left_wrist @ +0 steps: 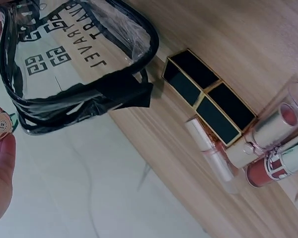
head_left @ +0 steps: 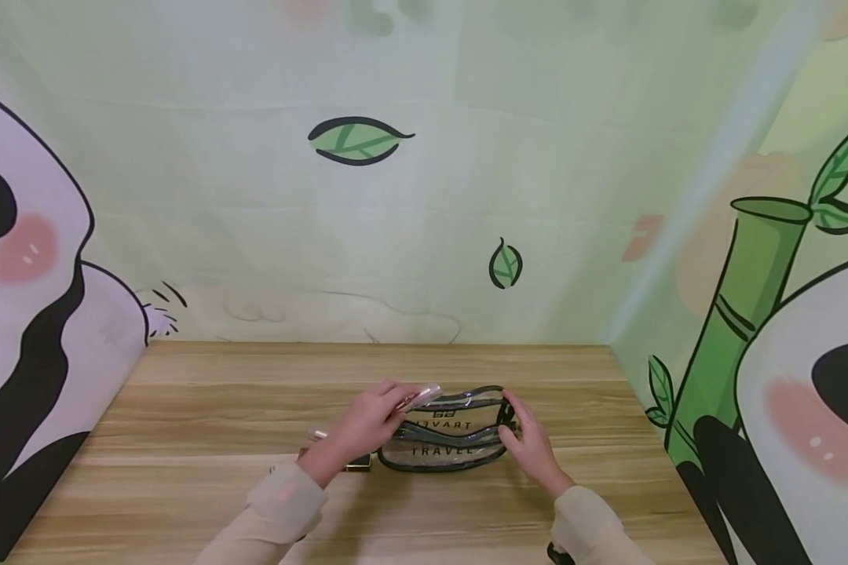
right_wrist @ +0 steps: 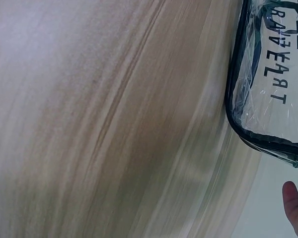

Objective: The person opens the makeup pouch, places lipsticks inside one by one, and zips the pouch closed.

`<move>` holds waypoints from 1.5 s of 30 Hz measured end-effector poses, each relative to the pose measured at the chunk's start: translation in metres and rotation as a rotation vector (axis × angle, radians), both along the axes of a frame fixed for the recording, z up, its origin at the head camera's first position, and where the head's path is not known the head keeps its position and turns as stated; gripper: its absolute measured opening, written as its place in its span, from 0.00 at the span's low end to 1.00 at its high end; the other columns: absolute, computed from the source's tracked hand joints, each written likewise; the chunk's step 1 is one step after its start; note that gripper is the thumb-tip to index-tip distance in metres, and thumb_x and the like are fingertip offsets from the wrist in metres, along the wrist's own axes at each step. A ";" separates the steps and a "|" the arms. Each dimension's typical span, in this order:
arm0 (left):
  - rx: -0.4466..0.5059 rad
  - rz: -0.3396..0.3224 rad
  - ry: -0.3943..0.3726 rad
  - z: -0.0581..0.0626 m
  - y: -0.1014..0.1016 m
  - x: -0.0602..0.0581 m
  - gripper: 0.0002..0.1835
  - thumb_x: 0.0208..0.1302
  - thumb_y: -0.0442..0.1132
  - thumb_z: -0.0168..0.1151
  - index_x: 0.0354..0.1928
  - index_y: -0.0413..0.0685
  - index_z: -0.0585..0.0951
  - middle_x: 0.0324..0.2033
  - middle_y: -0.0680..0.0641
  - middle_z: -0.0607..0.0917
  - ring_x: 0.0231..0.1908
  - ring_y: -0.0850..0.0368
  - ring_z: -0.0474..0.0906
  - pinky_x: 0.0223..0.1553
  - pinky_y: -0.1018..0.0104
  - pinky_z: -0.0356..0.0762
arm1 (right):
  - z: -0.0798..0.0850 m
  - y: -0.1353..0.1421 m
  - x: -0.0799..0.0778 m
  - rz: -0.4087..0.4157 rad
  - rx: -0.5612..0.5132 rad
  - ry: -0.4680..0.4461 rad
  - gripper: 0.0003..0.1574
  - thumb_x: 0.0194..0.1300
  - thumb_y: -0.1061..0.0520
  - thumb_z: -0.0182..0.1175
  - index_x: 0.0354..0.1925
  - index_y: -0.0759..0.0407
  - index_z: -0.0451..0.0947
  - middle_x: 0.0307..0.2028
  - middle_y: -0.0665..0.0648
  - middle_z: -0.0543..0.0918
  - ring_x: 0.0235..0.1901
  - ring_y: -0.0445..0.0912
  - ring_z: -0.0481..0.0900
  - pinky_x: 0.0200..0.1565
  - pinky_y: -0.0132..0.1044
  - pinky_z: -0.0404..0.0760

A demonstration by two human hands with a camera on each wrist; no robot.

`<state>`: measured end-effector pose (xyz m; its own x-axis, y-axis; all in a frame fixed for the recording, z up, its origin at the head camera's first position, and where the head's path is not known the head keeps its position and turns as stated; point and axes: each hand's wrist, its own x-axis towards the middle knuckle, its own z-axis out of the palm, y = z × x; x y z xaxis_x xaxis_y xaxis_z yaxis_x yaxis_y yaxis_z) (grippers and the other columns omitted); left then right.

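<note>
A clear travel pouch with black trim and "TRAVEL" lettering stands on the table, its top parted. My left hand pinches a slim lip gloss tube, pale and pinkish, above the pouch's left end. In the left wrist view the tube's round labelled end shows between finger and thumb. My right hand grips the pouch's right end, thumb on the near side and fingers behind. The right wrist view catches only some fingertips below the pouch's corner.
Left of the pouch, partly behind my left forearm, lie cosmetics: a black case with gold edges, a small pale tube, a gold lipstick and a reddish lip gloss. A printed cloth backdrop stands behind the wooden table.
</note>
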<state>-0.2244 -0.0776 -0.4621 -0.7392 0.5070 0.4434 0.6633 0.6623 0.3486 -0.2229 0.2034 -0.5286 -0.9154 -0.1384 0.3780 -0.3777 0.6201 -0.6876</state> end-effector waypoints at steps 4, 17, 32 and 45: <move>-0.016 -0.030 -0.003 -0.002 0.004 -0.002 0.19 0.52 0.31 0.61 0.48 0.49 0.76 0.37 0.50 0.80 0.35 0.57 0.77 0.35 0.64 0.77 | 0.001 0.000 0.000 -0.002 -0.003 -0.016 0.34 0.54 0.62 0.51 0.61 0.62 0.61 0.59 0.67 0.66 0.56 0.61 0.65 0.45 0.54 0.74; -0.069 -0.058 -0.061 -0.007 0.009 -0.005 0.19 0.54 0.32 0.59 0.49 0.50 0.75 0.40 0.50 0.79 0.39 0.56 0.77 0.39 0.63 0.77 | 0.000 0.001 -0.002 -0.009 0.006 -0.038 0.34 0.54 0.62 0.51 0.61 0.62 0.60 0.59 0.67 0.65 0.57 0.61 0.64 0.48 0.55 0.72; -0.122 -0.057 -0.085 -0.011 0.012 -0.017 0.19 0.56 0.31 0.57 0.51 0.50 0.74 0.42 0.50 0.79 0.41 0.55 0.77 0.42 0.62 0.77 | 0.002 0.001 -0.009 -0.027 -0.013 -0.095 0.34 0.55 0.61 0.51 0.61 0.62 0.60 0.60 0.66 0.64 0.58 0.62 0.63 0.51 0.57 0.69; -0.179 -0.062 -0.005 -0.013 0.014 -0.023 0.19 0.53 0.29 0.59 0.49 0.49 0.74 0.40 0.50 0.79 0.40 0.55 0.76 0.42 0.64 0.76 | -0.001 0.000 -0.010 -0.012 -0.015 -0.012 0.34 0.52 0.63 0.52 0.59 0.65 0.62 0.58 0.68 0.67 0.57 0.61 0.65 0.51 0.56 0.69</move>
<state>-0.2471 -0.0638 -0.4749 -0.7060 0.6220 0.3385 0.7033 0.6718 0.2325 -0.2329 0.2031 -0.5300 -0.9214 -0.1215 0.3692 -0.3619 0.6146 -0.7010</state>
